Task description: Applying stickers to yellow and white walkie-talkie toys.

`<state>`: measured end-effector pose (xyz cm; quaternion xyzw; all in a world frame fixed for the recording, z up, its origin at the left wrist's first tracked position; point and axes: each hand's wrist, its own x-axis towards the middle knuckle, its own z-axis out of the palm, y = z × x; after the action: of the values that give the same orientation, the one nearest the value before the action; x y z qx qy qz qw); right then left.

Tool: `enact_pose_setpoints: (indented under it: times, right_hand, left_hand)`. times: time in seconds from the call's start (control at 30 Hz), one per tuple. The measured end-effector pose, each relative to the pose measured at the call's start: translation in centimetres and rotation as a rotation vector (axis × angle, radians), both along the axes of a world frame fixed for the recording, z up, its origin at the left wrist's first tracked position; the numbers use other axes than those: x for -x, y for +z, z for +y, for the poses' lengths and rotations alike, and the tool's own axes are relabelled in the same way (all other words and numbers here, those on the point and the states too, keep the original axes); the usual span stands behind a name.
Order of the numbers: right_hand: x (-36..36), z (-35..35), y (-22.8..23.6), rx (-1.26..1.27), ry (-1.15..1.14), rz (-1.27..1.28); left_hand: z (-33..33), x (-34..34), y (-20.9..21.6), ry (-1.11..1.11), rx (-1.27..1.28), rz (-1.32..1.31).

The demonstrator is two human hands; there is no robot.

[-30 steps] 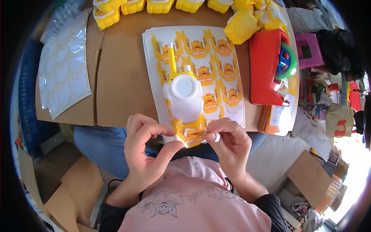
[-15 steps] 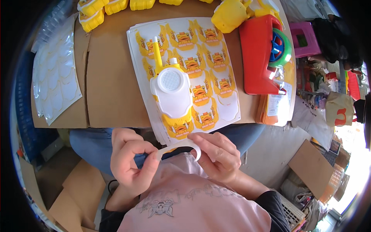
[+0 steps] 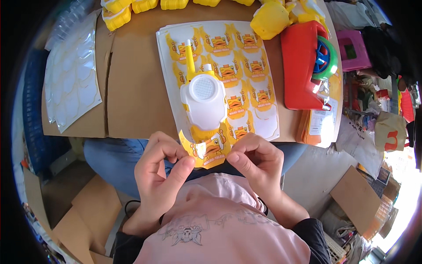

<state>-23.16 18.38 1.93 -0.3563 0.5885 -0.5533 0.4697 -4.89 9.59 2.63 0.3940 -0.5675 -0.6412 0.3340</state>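
Between my two hands a yellow duck sticker [image 3: 208, 152] is stretched, its printed face up and its left end curling upward. My left hand [image 3: 161, 169] pinches its left side with thumb and forefinger. The right side is pinched by my right hand [image 3: 258, 162]. Just beyond lies a white and yellow toy walkie-talkie [image 3: 204, 99], its round speaker grille up and its yellow antenna pointing away from me. It rests on a stack of sticker sheets [image 3: 273, 115] printed with more such ducks.
A red tape dispenser [image 3: 299, 70] with a green and blue roll stands at right, beside orange cards [image 3: 310, 127]. Several yellow toy parts [image 3: 147, 5] line the far edge. Clear-wrapped sticker sheets [image 3: 72, 75] lie at left on the cardboard tabletop [image 3: 134, 83]. An open carton [image 3: 94, 211] sits below left.
The sticker was a curled white strip seen from its back; now it is spread out with the duck print facing up. My hands have moved apart. The whole view has shifted slightly.
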Motion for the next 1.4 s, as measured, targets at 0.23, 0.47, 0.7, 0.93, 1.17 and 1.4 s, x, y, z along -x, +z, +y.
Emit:
enact_pose_setpoints:
  times: [0.23, 0.47, 0.7, 0.93, 1.17, 1.4]
  right_hand:
    - [0.1, -2.2, 0.8, -0.039, -0.053, -0.202]
    - [0.0, -3.5, 0.8, -0.047, -0.131, -0.019]
    - [0.3, -4.7, 0.4, -0.046, -0.178, -0.118]
    - [0.4, -5.2, -0.4, -0.065, -0.231, -0.227]
    - [0.3, -5.4, -1.1, -0.079, -0.232, -0.222]
    - [0.4, -5.4, -1.5, -0.061, -0.239, -0.191]
  left_hand:
    - [-1.1, 0.2, -0.1, 0.032, -0.042, 0.069]
    - [-2.2, 0.6, -1.0, 0.059, 0.007, -0.035]
    - [-4.1, 0.6, -1.5, 0.131, 0.140, -0.169]
    - [-5.9, 0.7, -3.0, -0.308, 0.517, -0.446]
    - [-5.2, 1.5, -4.1, -0.232, 0.588, -0.470]
    - [-5.2, 1.5, -4.4, -0.213, 0.581, -0.473]
